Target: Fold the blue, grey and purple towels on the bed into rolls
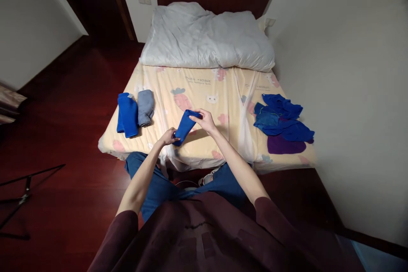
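So you've got a narrow folded bright blue cloth [185, 126] right in the middle of the frame, held just above the cream cartoon-print bed sheet [204, 89]. Your left hand [168, 137] is closed around its lower end. Your right hand [206, 121] pinches the upper end, fingers curled over the top edge. The long axis runs on a slant from lower left to upper right, and the upper end points roughly toward the white puffy duvet [207, 36] at the top of the frame.

Progress-wise, I'd guess you're maybe a third of the way in. At the left of the frame a rolled bright blue cloth bundle [127, 114] and a rolled grey cloth bundle [145, 107] lie side by side, touching, and both look finished. Over on the right there's a loose heap of crumpled blue cloths [282, 119] sitting partly on a flat purple cloth [285, 145], none of it tidied. How many pieces are in that heap, I can't tell from here.
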Available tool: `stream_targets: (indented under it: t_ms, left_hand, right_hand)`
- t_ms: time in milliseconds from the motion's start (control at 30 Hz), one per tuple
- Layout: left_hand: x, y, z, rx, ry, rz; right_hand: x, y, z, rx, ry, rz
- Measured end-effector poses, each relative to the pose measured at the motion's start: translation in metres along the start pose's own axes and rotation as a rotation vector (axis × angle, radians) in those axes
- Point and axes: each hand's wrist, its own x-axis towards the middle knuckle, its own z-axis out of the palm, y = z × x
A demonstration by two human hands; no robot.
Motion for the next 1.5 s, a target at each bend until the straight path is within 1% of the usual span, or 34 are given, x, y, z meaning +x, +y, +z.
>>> stream_targets:
  t_ms: [100,167,267,400,500,633,800,900,967,1033,1067,1133,1200,1233,1267,1300,1333,1367,1433,1500]
  left_hand:
    - [-0.009,-0.009,-0.013,0.002,0.198,-0.07]
    - [-0.014,-0.017,-0.022,0.015,0.295,-0.148]
    - [-0.02,-0.03,-0.033,0.015,0.399,-0.25]
    - [-0.023,-0.046,-0.043,0.009,0.514,-0.343]
    - [-0.023,-0.055,-0.044,0.001,0.532,-0.366]
    - [-0.024,-0.06,-0.041,-0.02,0.489,-0.389]
    - [-0.027,-0.062,-0.037,-0.029,0.469,-0.414]
    - [-0.026,-0.062,-0.039,-0.022,0.463,-0.422]
    - [-0.024,-0.062,-0.04,-0.061,0.454,-0.432]
    - [-0.024,-0.061,-0.039,-0.148,0.475,-0.434]
    - [-0.026,-0.059,-0.037,-0.194,0.522,-0.433]
    - [-0.036,-0.052,-0.028,-0.255,0.69,-0.432]
    - [-0.055,-0.043,-0.011,-0.268,0.883,-0.436]
    - [-0.068,-0.037,0.0,-0.267,0.948,-0.439]
    - [-0.082,-0.03,0.011,-0.27,0.985,-0.447]
    - [-0.097,-0.023,0.023,-0.277,0.994,-0.459]
    - [-0.111,-0.016,0.035,-0.293,0.973,-0.476]
    - [-0.125,-0.007,0.046,-0.318,0.926,-0.494]
    - [-0.146,0.011,0.066,-0.394,0.777,-0.499]
    - [-0.16,0.029,0.086,-0.477,0.603,-0.461]
  right_hand:
    - [0.032,-0.022,0.029,-0.073,-0.086,-0.087]
    - [0.05,-0.031,0.048,-0.114,-0.122,-0.139]
    - [0.07,-0.038,0.074,-0.16,-0.155,-0.183]
    - [0.083,-0.039,0.101,-0.216,-0.192,-0.182]
    - [0.087,-0.037,0.116,-0.252,-0.209,-0.179]
    - [0.088,-0.031,0.128,-0.259,-0.22,-0.16]
    - [0.092,-0.021,0.131,-0.234,-0.238,-0.143]
    - [0.094,-0.019,0.132,-0.234,-0.246,-0.139]
    - [0.095,-0.018,0.132,-0.234,-0.253,-0.13]
    - [0.095,-0.018,0.132,-0.243,-0.259,-0.139]
    - [0.094,-0.018,0.131,-0.257,-0.256,-0.156]
    - [0.088,-0.018,0.125,-0.302,-0.229,-0.21]
    - [0.077,-0.017,0.113,-0.343,-0.17,-0.26]
    - [0.069,-0.015,0.104,-0.353,-0.134,-0.27]
    - [0.059,-0.011,0.094,-0.354,-0.096,-0.267]
    - [0.049,-0.006,0.082,-0.349,-0.058,-0.249]
    - [0.037,0.0,0.07,-0.339,-0.022,-0.22]
    - [0.024,0.008,0.058,-0.324,0.011,-0.181]
    - [-0.004,0.028,0.033,-0.279,0.072,-0.084]
    - [-0.036,0.052,0.011,-0.221,0.132,0.043]
